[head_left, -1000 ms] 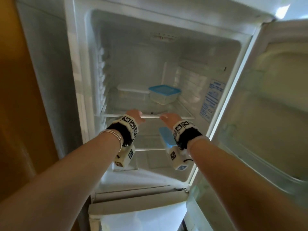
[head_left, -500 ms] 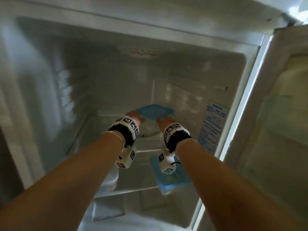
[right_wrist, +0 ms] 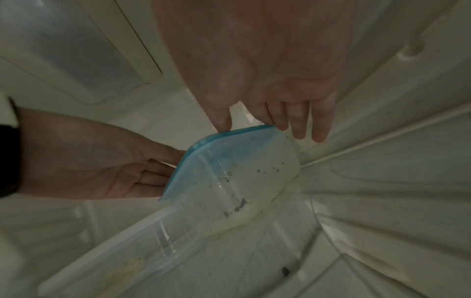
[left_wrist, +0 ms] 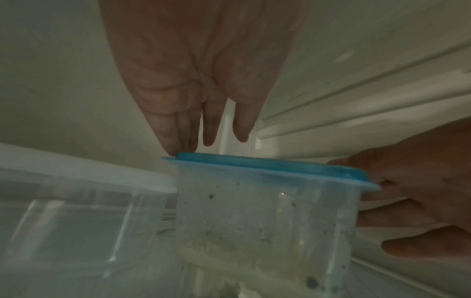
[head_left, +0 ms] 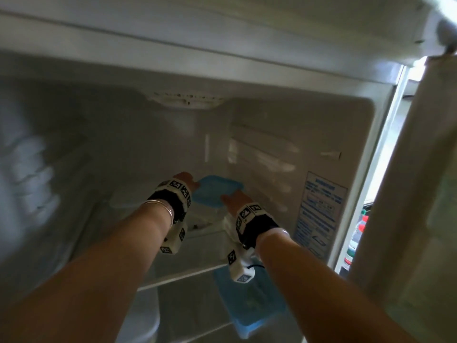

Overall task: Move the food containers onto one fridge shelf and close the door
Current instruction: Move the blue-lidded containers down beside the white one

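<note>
we have the blue-lidded container [head_left: 217,194] on the upper fridge shelf [head_left: 188,276], beside a clear-lidded container [left_wrist: 84,217] on its left; our left hand [head_left: 186,180] lays near-straight fingers [left_wrist: 178,139] on the lid's left edge, and our right hand [head_left: 236,200] pinches the right rim, thumb on top, fingers down the wall; we judge it light, thin-walled, slightly flexible and smooth, so best held under the rim on both sides; its contents are smeared and unclear; a second blue-lidded container [head_left: 249,308] sits lower, partly hidden.

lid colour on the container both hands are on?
Blue lid over a clear container; left wrist view shows it best.
</note>
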`<state>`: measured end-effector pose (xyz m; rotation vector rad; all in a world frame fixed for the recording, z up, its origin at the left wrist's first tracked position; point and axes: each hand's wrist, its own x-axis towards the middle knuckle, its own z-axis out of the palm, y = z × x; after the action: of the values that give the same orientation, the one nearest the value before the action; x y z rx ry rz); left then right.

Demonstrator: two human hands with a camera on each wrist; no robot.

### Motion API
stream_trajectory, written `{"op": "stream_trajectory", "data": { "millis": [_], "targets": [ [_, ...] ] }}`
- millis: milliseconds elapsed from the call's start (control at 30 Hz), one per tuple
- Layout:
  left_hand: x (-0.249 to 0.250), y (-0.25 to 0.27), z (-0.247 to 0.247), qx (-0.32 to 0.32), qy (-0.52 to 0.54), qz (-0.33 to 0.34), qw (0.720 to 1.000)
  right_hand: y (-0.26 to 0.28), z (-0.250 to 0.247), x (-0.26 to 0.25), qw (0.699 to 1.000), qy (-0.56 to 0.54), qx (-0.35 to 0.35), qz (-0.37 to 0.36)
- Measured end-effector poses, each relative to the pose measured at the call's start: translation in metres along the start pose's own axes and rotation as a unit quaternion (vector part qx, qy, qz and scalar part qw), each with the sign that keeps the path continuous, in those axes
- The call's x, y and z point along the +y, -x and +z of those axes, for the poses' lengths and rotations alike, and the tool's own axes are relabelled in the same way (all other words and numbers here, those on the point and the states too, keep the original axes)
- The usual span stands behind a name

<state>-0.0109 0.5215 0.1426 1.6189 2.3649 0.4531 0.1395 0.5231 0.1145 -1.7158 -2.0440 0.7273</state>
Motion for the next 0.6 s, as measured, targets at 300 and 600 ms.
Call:
{"op": "stream_trajectory", "data": {
  "millis": [300, 600],
  "targets": [
    [0.002, -0.007, 0.007, 0.0, -0.003, 0.002, 1.0, 0.002, -0.001, 0.004, 1.0, -0.016, -0.02, -0.005],
    [-0.001, 0.022, 0.009, 0.002, -0.015, -0.011, 1.0, 0.017, -0.003, 0.017, 0.998, -0.053, 0.001, -0.023]
  ]
}}
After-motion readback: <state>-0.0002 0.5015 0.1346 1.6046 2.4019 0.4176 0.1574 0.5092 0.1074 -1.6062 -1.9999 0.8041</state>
